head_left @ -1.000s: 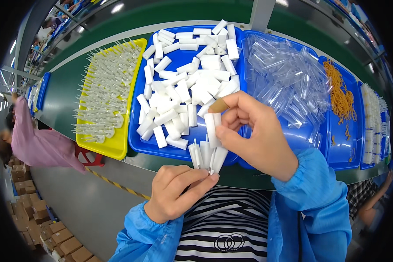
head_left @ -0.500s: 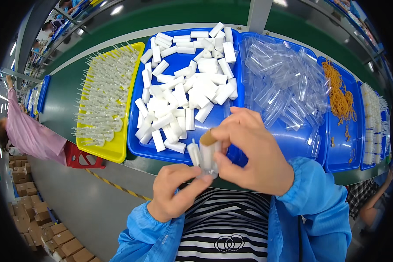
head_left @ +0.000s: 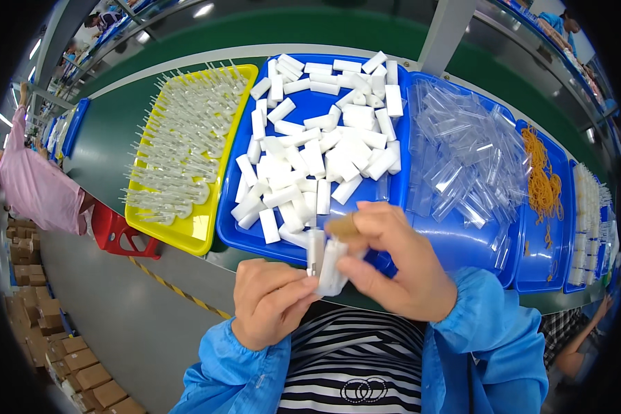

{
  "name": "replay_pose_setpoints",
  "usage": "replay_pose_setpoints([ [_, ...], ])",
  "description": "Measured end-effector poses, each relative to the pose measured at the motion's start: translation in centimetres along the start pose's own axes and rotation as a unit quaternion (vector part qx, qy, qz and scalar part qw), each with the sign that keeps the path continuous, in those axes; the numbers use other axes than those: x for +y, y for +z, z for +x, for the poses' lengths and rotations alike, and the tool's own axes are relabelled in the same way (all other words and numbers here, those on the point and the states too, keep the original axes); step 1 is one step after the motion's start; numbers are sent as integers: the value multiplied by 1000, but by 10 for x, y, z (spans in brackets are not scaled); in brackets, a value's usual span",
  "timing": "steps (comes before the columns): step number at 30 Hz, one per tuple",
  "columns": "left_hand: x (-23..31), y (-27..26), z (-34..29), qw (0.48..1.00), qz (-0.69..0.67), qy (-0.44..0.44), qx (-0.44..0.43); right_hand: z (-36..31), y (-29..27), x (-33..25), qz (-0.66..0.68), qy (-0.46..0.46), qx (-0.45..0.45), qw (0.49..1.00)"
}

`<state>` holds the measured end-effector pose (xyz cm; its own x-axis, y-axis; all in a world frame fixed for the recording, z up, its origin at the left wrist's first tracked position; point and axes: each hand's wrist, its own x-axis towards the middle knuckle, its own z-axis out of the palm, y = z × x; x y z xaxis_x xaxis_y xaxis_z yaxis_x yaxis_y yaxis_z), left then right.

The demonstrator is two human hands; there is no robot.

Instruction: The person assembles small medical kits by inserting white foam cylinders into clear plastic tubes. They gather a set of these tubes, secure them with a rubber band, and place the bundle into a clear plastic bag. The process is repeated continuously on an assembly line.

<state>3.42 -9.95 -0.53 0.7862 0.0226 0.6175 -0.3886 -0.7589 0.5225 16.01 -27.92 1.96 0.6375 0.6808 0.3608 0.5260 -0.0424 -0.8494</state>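
Note:
My left hand (head_left: 269,300) is closed in a pinch on a slim white stick-like piece (head_left: 315,250) standing upright. Just to its right is a thicker whitish cylinder (head_left: 332,270), pinched by the thumb and fingers of my right hand (head_left: 403,265). A tan-brown piece (head_left: 342,227) shows at the right index fingertip; blur hides whether it is a finger cover or part of the cylinder. Both hands are over the near edge of a blue tray (head_left: 255,233) of white cylinders (head_left: 348,148).
Left stands a yellow tray (head_left: 210,231) of thin white stems on bases. Rightward are clear plastic sleeves (head_left: 462,159) in a blue tray, orange elastic bands (head_left: 541,179) and a tray of white tubes (head_left: 586,228). A red stool (head_left: 121,231) and a person in pink (head_left: 38,169) are farther left.
The trays have shifted right in view as my head turned. The thicker cylinder now tilts between my hands. The right fingers are still at its upper part, and the left pinch holds.

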Motion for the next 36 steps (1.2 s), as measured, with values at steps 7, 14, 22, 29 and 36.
replay_pose_setpoints([
  [7, -4, 1, -1, 995, 60, 23, -71, 32, -5, 35, -474, -170, -88, 859],
  [14, -1, 1, 2, 994, 57, 17, -88, 32, -2, 26, -489, -132, -179, 843],
  [22, -1, -1, -4, 995, 28, 31, -87, 40, -16, 19, -168, 53, -100, 979],
  [29, 14, -5, 15, 984, -40, 107, -137, 21, -18, 13, 359, 237, 7, 903],
  [36, 21, 0, 14, 987, -40, 77, -135, 3, -22, 26, 420, 224, 27, 879],
])
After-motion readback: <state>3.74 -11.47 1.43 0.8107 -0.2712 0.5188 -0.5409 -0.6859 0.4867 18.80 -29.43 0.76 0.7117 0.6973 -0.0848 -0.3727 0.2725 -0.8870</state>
